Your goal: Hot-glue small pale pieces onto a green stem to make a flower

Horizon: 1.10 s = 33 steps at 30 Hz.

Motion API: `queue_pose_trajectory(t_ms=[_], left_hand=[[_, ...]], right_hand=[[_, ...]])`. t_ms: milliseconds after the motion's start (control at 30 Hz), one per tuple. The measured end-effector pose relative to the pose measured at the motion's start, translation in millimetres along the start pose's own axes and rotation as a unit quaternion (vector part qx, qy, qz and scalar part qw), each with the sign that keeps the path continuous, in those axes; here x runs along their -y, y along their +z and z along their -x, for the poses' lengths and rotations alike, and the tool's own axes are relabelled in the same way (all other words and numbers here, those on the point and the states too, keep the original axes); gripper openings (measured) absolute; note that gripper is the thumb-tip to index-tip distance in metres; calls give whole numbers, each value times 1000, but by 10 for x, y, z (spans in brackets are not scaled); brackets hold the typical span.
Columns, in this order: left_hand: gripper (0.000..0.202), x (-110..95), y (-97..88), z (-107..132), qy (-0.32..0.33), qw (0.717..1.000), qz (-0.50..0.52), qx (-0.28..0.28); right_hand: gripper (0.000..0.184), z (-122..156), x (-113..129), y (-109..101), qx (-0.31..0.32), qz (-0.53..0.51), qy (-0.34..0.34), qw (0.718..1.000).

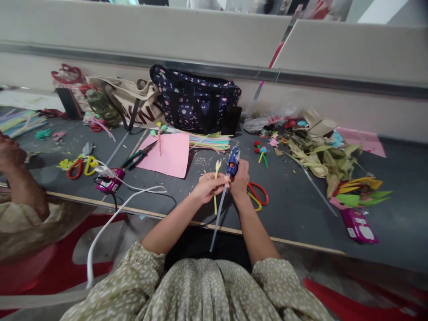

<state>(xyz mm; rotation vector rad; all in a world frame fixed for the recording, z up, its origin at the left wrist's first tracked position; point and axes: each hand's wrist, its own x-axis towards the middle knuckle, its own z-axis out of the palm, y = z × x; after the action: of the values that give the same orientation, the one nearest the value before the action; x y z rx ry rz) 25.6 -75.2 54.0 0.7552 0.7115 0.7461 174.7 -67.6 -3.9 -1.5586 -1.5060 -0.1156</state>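
My left hand [209,186] is closed in a pinch around a thin yellow-green stem [216,187] with a pale bud at its top, held upright over the dark mat [294,196]. My right hand [240,179] is wrapped around a blue hot glue gun [233,162], its nozzle pointing away from me. A clear glue stick [217,220] trails from the gun's back toward my lap. The two hands almost touch. Red and yellow scissors [258,194] lie just right of my right hand.
A pink sheet [169,156], green-handled pliers [137,157], coloured straws [209,141] and a dotted dark bag [195,102] lie beyond my hands. Dried husks and paper scraps [321,160] pile at right. Another person's arm [20,187] rests at left beside more scissors [80,165] and a white cable [110,218].
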Motion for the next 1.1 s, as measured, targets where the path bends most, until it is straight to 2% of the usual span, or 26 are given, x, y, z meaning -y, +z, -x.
queue_pose_trajectory(t_ms=[67, 133, 233, 333, 433, 533, 667, 733, 833, 933, 1000, 1067, 1100], left_hand=[[42, -16, 21, 4, 34, 999, -10, -30], [44, -31, 12, -11, 72, 994, 7, -83], [44, -47, -38, -47, 94, 984, 46, -142], [46, -46, -70, -61, 89, 985, 48, -140], [47, -30, -54, -40, 93, 988, 37, -121], [50, -6, -37, -5, 95, 989, 30, -107], [51, 21, -94, 31, 80, 993, 21, -89], [52, 25, -137, 49, 74, 994, 11, -78], [53, 16, -172, 91, 69, 995, -8, -71], [51, -10, -175, 153, 70, 992, -6, -102], [50, -29, -184, 196, 75, 988, 8, -135], [50, -41, -205, 237, 82, 984, 12, -157], [49, -44, -218, 256, 86, 983, 7, -162]], right_hand=[[32, -11, 46, -11, -6, -39, 42, 998], [29, -17, 97, -23, -4, -87, 91, 992], [30, -14, 172, -36, 13, -209, 160, 965], [36, -4, 239, -28, 22, -330, 224, 917], [35, 11, 310, -9, 36, -393, 278, 876], [28, 26, 399, -10, 67, -434, 285, 852], [26, 39, 529, -45, 108, -462, 273, 837], [27, 44, 581, -64, 123, -458, 274, 837], [31, 47, 616, -105, 153, -430, 263, 850], [36, 41, 569, -213, 196, -431, 216, 854], [42, 40, 490, -339, 228, -461, 211, 831], [44, 49, 402, -499, 271, -497, 252, 785], [42, 58, 368, -584, 273, -505, 284, 768]])
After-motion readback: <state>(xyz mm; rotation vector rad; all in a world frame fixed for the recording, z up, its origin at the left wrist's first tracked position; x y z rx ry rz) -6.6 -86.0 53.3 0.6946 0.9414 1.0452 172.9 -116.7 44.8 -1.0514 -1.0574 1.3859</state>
